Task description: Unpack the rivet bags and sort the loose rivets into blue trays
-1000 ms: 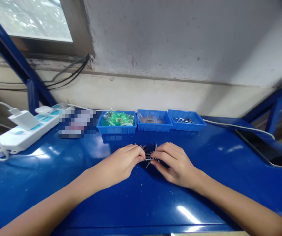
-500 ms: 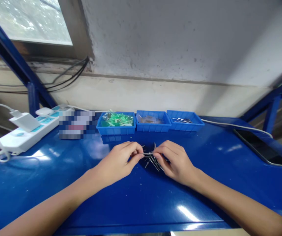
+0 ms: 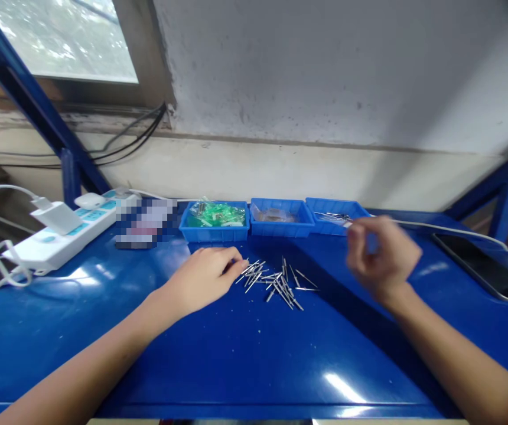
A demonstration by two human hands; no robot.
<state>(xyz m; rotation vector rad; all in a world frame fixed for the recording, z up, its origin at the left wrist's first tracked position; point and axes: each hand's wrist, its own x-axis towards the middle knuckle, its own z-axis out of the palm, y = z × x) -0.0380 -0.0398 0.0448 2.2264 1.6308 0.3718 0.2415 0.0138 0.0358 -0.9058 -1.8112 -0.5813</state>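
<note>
Several thin metal pins (image 3: 284,289), some with a thicker collar, lie in a loose heap on the blue tabletop. My left hand (image 3: 207,274) rests at the left edge of the heap, thumb and fingers pressed together. Pin ends show by its fingertips, but I cannot make out what is between them. Raised and blurred by motion, my right hand (image 3: 384,254) is beside the right blue tray (image 3: 340,227), its thumb and forefinger pinched. A small pale tip (image 3: 347,224) shows at these fingers; its kind is unclear. More thin metal pieces (image 3: 331,217) lie in that tray.
The left blue tray (image 3: 214,234) holds bagged green parts (image 3: 218,212); the middle one (image 3: 283,229) holds a clear bag (image 3: 274,215). A white power strip (image 3: 52,248) with chargers lies left, near a pixelated object (image 3: 145,224). A phone (image 3: 484,265) and cable (image 3: 449,225) are at right.
My right hand has left the heap and moved right and up to the right tray. My left hand has stayed by the heap, which now shows more fully. The view has shifted slightly.
</note>
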